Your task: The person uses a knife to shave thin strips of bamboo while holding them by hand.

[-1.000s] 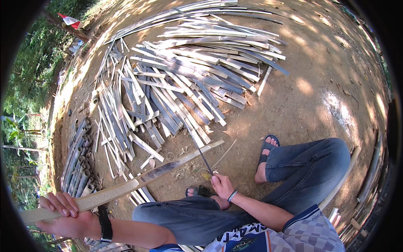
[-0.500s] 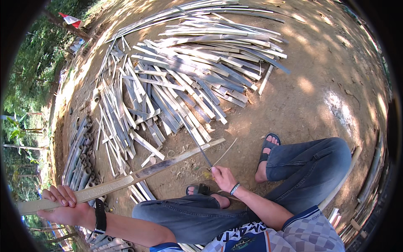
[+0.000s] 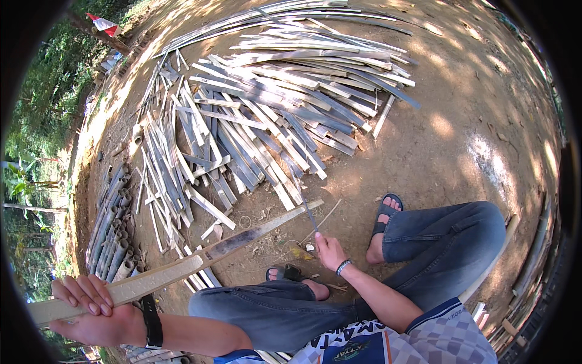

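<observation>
My left hand (image 3: 88, 306) is closed around the near end of a long split bamboo strip (image 3: 167, 274), which slants up and away to the right. The strip's upper face is pale, with a dark stretch toward the far half. My right hand (image 3: 330, 252) grips a thin, dark-bladed knife (image 3: 310, 213), its handle hidden in the fingers. The blade crosses the strip near its far tip; whether it is cutting into the edge I cannot tell. Below the blade, thin curled shavings (image 3: 297, 249) lie on the ground by my sandalled foot.
A broad pile of split bamboo strips (image 3: 273, 91) spreads over the dirt ahead. Uncut bamboo poles (image 3: 112, 227) are stacked at the left, and more poles (image 3: 536, 249) lie along the right edge. My bent knees (image 3: 448, 242) frame the work area. A red and white flag (image 3: 104, 25) stands far left.
My right hand and the knife have moved forward and slightly right, toward the strip's far tip. My left hand has dropped a little, with the strip's near end.
</observation>
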Motion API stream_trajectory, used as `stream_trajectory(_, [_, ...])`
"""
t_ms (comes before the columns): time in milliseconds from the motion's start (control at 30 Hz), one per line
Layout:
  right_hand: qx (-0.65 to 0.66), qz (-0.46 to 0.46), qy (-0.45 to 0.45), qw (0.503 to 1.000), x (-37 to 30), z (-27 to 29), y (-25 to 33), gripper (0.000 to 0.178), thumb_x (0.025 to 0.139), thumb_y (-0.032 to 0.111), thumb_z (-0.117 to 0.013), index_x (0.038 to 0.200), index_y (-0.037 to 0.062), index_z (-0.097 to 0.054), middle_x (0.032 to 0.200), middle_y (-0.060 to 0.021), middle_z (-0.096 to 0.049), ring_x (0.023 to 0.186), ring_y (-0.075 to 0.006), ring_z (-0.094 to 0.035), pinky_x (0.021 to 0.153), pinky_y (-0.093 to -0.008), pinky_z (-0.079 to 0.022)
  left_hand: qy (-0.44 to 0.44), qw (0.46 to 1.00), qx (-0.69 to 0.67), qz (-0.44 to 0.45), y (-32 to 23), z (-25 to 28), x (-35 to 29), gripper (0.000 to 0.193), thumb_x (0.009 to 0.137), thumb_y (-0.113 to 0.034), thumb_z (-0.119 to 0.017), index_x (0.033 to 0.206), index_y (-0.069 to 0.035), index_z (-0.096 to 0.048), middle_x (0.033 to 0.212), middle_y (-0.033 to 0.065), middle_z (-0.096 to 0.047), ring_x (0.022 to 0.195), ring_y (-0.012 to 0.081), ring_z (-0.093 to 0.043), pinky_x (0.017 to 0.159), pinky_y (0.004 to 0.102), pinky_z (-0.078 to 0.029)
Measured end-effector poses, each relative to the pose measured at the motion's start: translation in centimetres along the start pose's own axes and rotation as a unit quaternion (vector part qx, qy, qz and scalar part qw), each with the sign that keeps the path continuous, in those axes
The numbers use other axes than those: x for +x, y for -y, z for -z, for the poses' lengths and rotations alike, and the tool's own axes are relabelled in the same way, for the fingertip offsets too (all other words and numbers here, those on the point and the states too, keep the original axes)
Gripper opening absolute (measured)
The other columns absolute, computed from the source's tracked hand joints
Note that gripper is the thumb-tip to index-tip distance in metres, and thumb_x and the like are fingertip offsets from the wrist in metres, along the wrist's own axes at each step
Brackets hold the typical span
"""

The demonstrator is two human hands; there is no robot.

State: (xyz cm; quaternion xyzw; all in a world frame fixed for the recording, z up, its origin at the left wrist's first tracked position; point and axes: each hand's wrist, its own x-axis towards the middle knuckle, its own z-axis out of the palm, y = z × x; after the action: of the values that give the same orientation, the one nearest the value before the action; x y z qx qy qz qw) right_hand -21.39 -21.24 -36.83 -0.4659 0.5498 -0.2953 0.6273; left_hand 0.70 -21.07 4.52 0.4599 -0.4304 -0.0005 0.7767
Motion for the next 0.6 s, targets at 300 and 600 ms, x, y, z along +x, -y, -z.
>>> stream_trajectory(300, [0.135,-0.057,0.023,0.989,0.0,3.1,6.2,0.052,0.097,0.048,-0.042,0.070,0.0043,-0.047,0.047,-0.0003,-0.041,0.033,-0.0105,-0.041,0.031,-0.0266,-0.032,0.095,0.993,-0.064,0.009,-0.1,-0.1,0.4,0.041,0.098,-0.043,-0.034,0.074,-0.010,-0.032,0.051,-0.0001,-0.028,0.034,0.0055,-0.024,0.027,0.0153,-0.023])
stream_trajectory(600, [-0.176,-0.043,0.001,0.983,-3.0,3.2,2.5,0.049,0.088,0.044,-0.058,0.088,-0.0050,-0.058,0.072,-0.0235,-0.063,0.075,-0.0409,-0.062,0.066,-0.0462,-0.047,-0.036,0.997,-0.021,0.061,2.5,8.2,1.7,0.052,0.097,-0.055,-0.029,0.071,-0.011,-0.034,0.049,-0.0011,-0.028,0.032,0.0060,-0.023,0.027,0.0169,-0.022])
